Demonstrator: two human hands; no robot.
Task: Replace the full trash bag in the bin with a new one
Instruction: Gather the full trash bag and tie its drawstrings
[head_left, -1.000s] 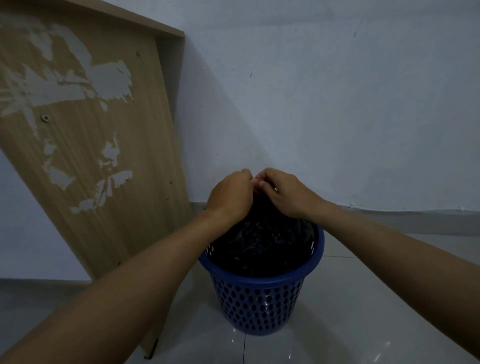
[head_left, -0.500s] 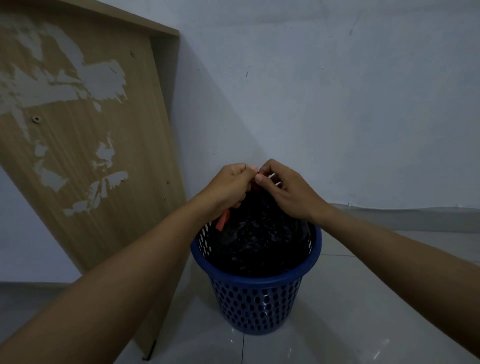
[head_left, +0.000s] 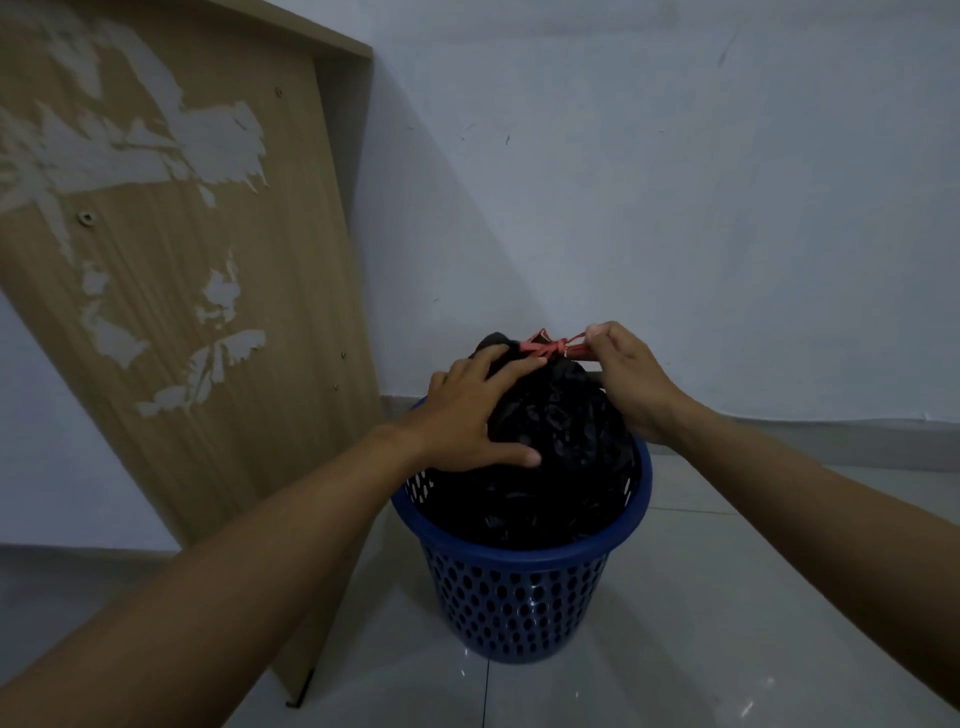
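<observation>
Leaning against the pale wall (head_left: 675, 182), a scuffed wooden board (head_left: 171, 312) stands at the left, its foot on the tiled floor (head_left: 727, 597). Just beside it on the floor sits a blue perforated bin (head_left: 519, 597), and a full black bag (head_left: 550, 467) bulges up out of it, its neck gathered and bound by a red tie (head_left: 545, 345). The left hand (head_left: 467, 421) lies flat on the bag's left side, fingers spread and straight. The right hand (head_left: 628, 379) pinches the tie's end at the bag's top right.
</observation>
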